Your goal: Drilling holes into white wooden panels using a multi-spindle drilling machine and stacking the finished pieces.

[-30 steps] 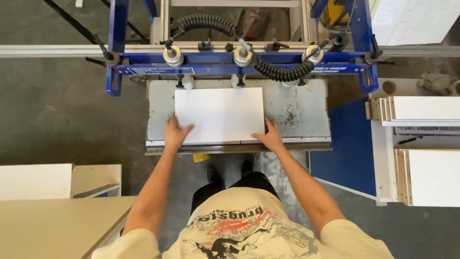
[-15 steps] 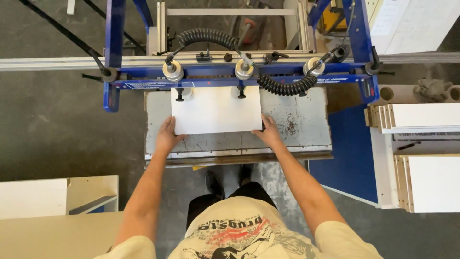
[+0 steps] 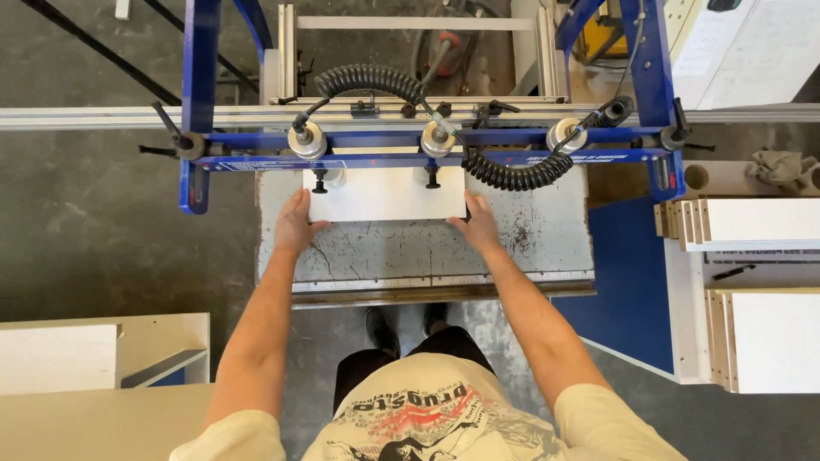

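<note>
A white rectangular panel (image 3: 384,195) lies flat on the worn grey machine table (image 3: 530,248), its far edge tucked under the blue clamp bar (image 3: 427,158). My left hand (image 3: 295,224) presses against the panel's left near corner. My right hand (image 3: 477,224) rests on its right near corner. Both hands lie flat with fingers on the panel's edges. Two round silver clamp cylinders (image 3: 306,141) stand above the panel, with black pads just over its surface.
A black coiled hose (image 3: 512,177) hangs along the bar. Stacks of white panels (image 3: 752,220) sit on a stand at right, more panels (image 3: 769,341) below them. A white cabinet piece (image 3: 102,354) stands at lower left. Concrete floor surrounds the machine.
Both hands have pushed the white panel away from me, across the table and under the blue clamp bar. The near part of the table is now bare.
</note>
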